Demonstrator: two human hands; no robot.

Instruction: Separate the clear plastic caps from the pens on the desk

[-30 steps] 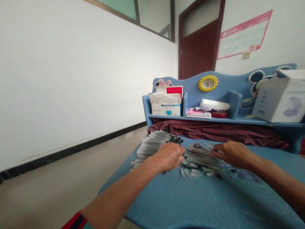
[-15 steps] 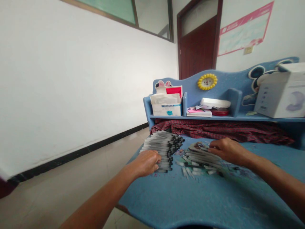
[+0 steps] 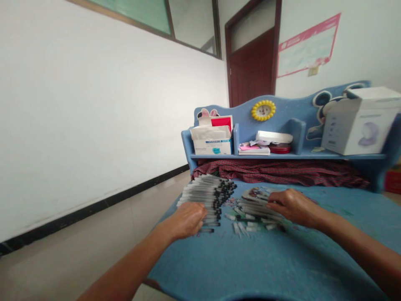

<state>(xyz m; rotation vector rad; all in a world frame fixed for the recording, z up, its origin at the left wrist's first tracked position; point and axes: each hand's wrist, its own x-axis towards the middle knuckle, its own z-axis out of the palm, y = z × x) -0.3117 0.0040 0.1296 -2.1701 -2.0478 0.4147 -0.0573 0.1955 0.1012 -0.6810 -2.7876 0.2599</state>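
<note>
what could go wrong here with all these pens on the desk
1. The row of pens lies by the left edge of the desk, with the left hand at its near end; a sideways nudge may roll some onto the floor.
2. The right hand rests on the loose pile, with stray pieces in front; a sweep of the wrist might scatter them.

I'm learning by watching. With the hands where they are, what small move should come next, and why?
Probably pinch one pen from the loose pile under the right hand and carry it to the neat stack. The left hand rests at that stack's near end, and stray pens lie between the two heaps on the desk.
</note>
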